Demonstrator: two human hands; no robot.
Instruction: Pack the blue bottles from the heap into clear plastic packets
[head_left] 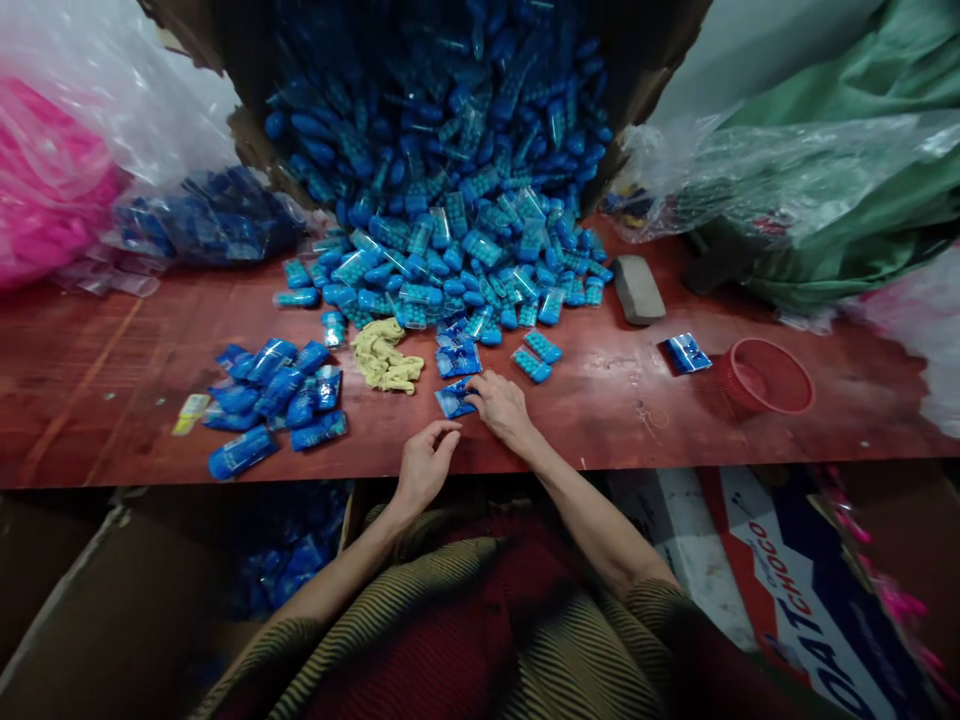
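Observation:
My right hand rests on the red table, fingers pressed on a small blue packet. My left hand hovers at the table's front edge, fingers curled in a loose pinch, with nothing I can make out in them. More blue packets lie just beyond. A big heap of blue packaged items spills out of a tipped cardboard box. A pile of yellow rubber bands sits left of my right hand.
A stack of bundled blue packets lies at the left. A grey block, a lone blue packet and a small red basket are at the right. Plastic bags of pink and green goods flank the table. A box of blue packets sits below.

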